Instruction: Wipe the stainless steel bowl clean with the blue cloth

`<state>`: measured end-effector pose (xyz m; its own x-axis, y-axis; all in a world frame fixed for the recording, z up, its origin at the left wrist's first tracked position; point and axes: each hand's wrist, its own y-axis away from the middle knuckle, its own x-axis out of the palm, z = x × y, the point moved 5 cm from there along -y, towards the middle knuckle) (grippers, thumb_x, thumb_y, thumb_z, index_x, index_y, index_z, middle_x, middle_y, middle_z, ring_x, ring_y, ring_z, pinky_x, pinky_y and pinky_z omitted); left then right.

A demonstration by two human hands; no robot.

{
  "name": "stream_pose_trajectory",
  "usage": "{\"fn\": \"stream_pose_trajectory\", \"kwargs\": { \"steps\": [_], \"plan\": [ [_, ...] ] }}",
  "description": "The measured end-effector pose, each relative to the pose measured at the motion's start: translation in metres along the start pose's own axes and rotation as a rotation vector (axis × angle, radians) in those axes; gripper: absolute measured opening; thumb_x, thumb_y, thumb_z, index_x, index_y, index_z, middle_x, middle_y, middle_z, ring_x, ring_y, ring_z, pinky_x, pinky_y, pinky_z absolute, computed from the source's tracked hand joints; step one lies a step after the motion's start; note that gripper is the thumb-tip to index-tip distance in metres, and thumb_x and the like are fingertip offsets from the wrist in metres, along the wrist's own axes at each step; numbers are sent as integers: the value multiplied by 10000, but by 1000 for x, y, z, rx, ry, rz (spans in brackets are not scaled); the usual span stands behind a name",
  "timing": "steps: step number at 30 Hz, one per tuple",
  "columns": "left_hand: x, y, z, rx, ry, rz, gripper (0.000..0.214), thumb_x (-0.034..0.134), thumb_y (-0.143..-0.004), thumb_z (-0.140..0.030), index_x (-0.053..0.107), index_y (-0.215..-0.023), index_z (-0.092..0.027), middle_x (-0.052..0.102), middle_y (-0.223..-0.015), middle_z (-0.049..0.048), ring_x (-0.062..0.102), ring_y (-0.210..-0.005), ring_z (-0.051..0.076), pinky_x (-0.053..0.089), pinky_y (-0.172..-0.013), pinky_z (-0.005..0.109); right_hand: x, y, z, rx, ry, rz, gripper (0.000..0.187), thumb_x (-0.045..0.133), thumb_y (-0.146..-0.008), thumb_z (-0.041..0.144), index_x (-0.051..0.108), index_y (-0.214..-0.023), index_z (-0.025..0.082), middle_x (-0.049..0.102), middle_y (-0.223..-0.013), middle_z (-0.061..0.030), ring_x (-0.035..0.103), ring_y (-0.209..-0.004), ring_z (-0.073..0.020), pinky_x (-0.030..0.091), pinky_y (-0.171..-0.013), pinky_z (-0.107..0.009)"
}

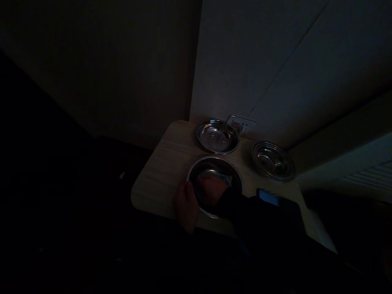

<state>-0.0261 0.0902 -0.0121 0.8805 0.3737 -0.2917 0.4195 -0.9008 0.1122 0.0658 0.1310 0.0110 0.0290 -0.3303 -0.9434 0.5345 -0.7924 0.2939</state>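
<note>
Beneath the right hand (212, 188) – closed over a pale cloth (227, 179) – sits a metal bowl (216, 163), its rim pinched by the left hand (186, 206); beyond both hands, a shallow dish (217, 139).

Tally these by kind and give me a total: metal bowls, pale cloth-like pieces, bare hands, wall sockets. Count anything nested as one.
Metal bowls: 3 (front bowl, back bowl, right bowl)
Pale cloth-like piece: 1
Bare hands: 2 (left hand, right hand)
Wall socket: 1
Total: 7
</note>
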Motion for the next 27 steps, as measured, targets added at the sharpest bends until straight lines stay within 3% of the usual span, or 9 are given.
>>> {"fn": "stream_pose_trajectory", "kwargs": {
  "steps": [5,11,19,24,27],
  "plan": [
    [0,6,2,-23,9,-6,354,371,-841,-356,637,-922,-138,679,-885,105,614,-812,202,454,-737,297,5,11,-1,-92,-29,69,174,471,-816,176,644,-824,157,659,-867,-78,597,-809,-169,419,-702,-238],
    [-2,7,2,-23,-6,-5,353,360,-843,-343,640,-901,-135,677,-879,105,612,-822,201,453,-737,287,-6,-21,-10,51,6,-66,273,375,-843,126,575,-1025,88,609,-1035,-161,550,-967,-241,411,-793,-325],
    [-3,11,4,-83,-11,-80,355,371,-842,-359,635,-935,-142,676,-914,109,611,-842,201,444,-743,288,3,11,3,-75,-7,46,172,475,-823,206,633,-877,166,661,-919,-74,599,-860,-176,428,-712,-242],
    [-3,14,2,-49,-3,-49,356,354,-850,-334,628,-950,-130,670,-942,126,612,-854,195,444,-748,280,-5,-17,-10,80,23,-44,253,383,-857,166,581,-1005,108,624,-1018,-146,581,-922,-226,425,-754,-304],
    [-3,13,1,-43,-11,-65,356,350,-850,-315,628,-949,-117,673,-909,130,617,-823,196,450,-730,284,-6,-20,-7,109,35,-74,264,375,-857,156,560,-1033,86,606,-1047,-168,558,-966,-236,414,-791,-317]
  ]
}}
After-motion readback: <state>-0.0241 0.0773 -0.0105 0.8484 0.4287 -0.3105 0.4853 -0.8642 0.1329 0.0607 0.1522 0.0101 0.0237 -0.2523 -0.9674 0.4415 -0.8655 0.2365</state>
